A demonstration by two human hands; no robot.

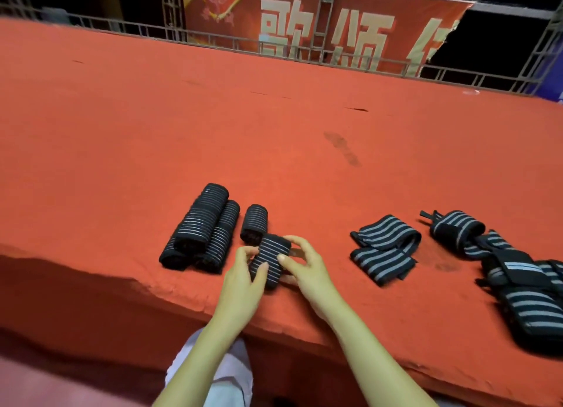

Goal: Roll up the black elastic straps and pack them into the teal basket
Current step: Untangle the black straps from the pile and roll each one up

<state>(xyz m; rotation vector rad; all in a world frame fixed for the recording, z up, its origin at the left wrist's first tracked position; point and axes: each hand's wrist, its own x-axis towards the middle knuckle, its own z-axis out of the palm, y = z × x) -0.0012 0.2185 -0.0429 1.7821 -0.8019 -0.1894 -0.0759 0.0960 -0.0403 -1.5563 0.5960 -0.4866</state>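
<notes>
Item: rolled strap [269, 261], black with pale stripes, lower centre of frame, held between both hands. Left hand [243, 280] grip closed on its near side; right hand [304, 268] grip closed on its far side. Finished rolls [202, 228] are laid just left on the red surface [152, 132]. Unrolled straps [384, 248] are piled at right.

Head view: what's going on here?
A person holds a rolled black strap between the left hand and right hand over the red table. Finished rolls lie just left of it; unrolled straps and a heap wait at right. No teal basket is in view.
</notes>
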